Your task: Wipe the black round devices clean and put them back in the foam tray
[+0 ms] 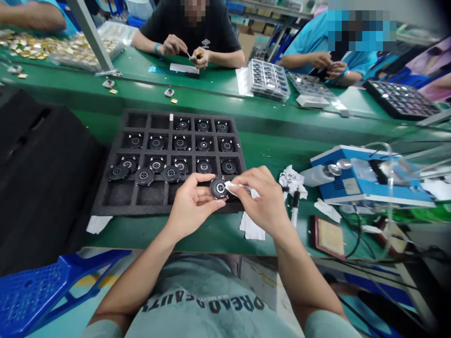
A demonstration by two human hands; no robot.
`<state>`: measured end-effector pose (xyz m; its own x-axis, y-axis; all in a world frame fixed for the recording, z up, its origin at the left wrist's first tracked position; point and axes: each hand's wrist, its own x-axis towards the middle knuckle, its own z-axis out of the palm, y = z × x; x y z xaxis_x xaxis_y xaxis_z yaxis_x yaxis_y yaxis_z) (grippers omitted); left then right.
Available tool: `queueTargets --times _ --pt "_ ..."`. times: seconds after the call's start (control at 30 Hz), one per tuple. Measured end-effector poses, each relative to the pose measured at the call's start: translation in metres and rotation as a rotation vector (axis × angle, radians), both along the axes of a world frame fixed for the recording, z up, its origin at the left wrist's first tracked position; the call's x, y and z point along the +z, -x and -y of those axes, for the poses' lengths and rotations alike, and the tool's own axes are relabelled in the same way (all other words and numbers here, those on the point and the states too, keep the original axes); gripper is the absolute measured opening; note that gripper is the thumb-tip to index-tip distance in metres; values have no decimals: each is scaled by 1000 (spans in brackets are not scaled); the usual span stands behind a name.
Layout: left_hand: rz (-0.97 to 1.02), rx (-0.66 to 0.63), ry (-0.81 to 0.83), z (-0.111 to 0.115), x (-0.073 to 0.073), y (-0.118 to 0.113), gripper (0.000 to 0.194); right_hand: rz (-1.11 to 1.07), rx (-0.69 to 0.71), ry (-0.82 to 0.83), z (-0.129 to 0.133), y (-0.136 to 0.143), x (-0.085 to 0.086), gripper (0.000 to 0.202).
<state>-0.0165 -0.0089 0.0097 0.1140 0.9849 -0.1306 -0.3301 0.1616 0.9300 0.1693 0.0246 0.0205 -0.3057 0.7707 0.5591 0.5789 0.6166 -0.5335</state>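
My left hand [195,199] grips a round black smartwatch body [219,188] by its edge, with the sensor side facing up. Pinched in the fingers of my right hand [263,195] is a white wipe [230,187], which touches the watch's right side. Beneath both hands lies a black foam tray [118,199] divided into square compartments. Several similar watch bodies [156,142] sit in its compartments, sensor side up. Along the third row, some more watch bodies [143,176] rest across the dividers. My hands hide part of the front row.
To the right are a blue machine [373,178], a white bottle [317,175], crumpled tissue [291,179], a black-and-white syringe-like tool [295,209] and a sponge in a brown holder [328,236]. Black foam [45,178] is stacked at left. Co-workers [192,33] sit across the green bench [141,89].
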Motion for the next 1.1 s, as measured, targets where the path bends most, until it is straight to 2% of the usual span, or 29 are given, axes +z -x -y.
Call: queueTargets --times 0.13,0.23,0.33,0.43,0.53,0.7,0.87,0.97,1.1 --pt "-35 -47 -3 -2 1 1 56 17 69 -4 11 4 2 13" --pt "-76 -53 -37 -3 1 1 52 39 106 12 1 14 4 14" --pt "-61 -19 -35 -2 1 0 51 15 12 -11 -15 12 5 12" --pt "-20 -2 -2 -1 3 0 55 -76 -96 15 -17 2 5 12" --pt "-12 19 -2 -1 4 0 55 -158 -105 93 0 0 5 11" --pt "-7 108 -35 1 3 -6 59 -187 -131 131 27 18 1 6" --pt "-69 233 -117 5 -6 -14 56 -196 -215 96 19 32 -6 13" --pt "-95 253 -144 6 -9 -16 55 -197 -228 51 10 37 -7 14" --pt "-71 269 -139 6 -10 -16 56 -169 -254 30 12 38 -8 14"
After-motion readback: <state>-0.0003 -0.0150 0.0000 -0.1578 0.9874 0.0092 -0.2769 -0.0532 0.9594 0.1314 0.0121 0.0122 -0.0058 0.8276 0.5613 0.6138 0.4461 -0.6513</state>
